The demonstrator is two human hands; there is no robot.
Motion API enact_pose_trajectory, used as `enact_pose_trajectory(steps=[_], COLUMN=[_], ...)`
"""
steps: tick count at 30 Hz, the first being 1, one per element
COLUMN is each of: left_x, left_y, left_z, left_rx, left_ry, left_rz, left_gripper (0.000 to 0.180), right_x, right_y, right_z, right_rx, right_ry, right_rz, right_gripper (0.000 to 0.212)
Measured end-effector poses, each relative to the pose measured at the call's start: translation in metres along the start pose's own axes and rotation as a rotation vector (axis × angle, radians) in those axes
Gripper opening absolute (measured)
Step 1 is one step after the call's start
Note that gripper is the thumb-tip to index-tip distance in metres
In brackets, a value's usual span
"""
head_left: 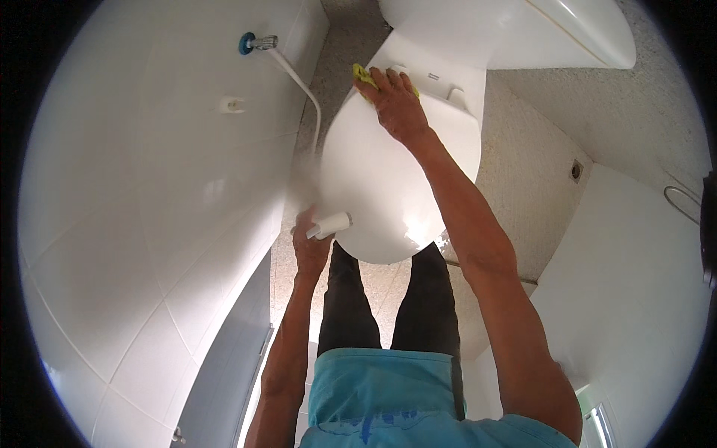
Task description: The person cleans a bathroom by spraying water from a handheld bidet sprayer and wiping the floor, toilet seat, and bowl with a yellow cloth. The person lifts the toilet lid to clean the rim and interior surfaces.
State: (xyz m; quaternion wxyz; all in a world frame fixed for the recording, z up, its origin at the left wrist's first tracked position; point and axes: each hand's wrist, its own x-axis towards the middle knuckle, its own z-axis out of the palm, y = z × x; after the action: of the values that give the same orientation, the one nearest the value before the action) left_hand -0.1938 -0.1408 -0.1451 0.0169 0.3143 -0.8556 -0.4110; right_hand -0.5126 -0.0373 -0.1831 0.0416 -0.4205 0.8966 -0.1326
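A white toilet lid [388, 172] lies closed in front of me. My right hand [399, 108] presses a yellow-green cloth [364, 77] onto the lid's far left part, close to the hinges; the fingers cover much of the cloth, so I cannot tell whether it is a cloth or a thin sponge. Beside the lid's near left edge, my left hand [310, 243] is wrapped round a white handheld bidet sprayer [332, 225]. The hand's upper part is somewhat blurred.
A white hose [306, 89] hangs from a chrome valve [263, 42] on the tiled left wall [149, 134]. Below the valve is a small wall holder [232, 105]. The white cistern [515, 30] stands behind the lid. A floor drain [576, 171] lies at the right.
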Motion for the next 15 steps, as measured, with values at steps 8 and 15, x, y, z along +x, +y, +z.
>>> enact_pose_trajectory(steps=[8,15], left_x=[-0.015,-0.015], left_y=[-0.019,-0.022], left_z=[0.031,0.042], left_rx=[-0.024,0.027], left_ry=[0.032,0.093], left_rz=[-0.083,-0.142], left_gripper=[0.063,0.059], right_x=[-0.156,-0.118], right_y=[0.138,0.148], right_z=[-0.021,-0.057], right_rx=[0.131,0.409], right_ry=[0.124,0.246], right_rz=[0.377,0.405], right_gripper=[0.054,0.042])
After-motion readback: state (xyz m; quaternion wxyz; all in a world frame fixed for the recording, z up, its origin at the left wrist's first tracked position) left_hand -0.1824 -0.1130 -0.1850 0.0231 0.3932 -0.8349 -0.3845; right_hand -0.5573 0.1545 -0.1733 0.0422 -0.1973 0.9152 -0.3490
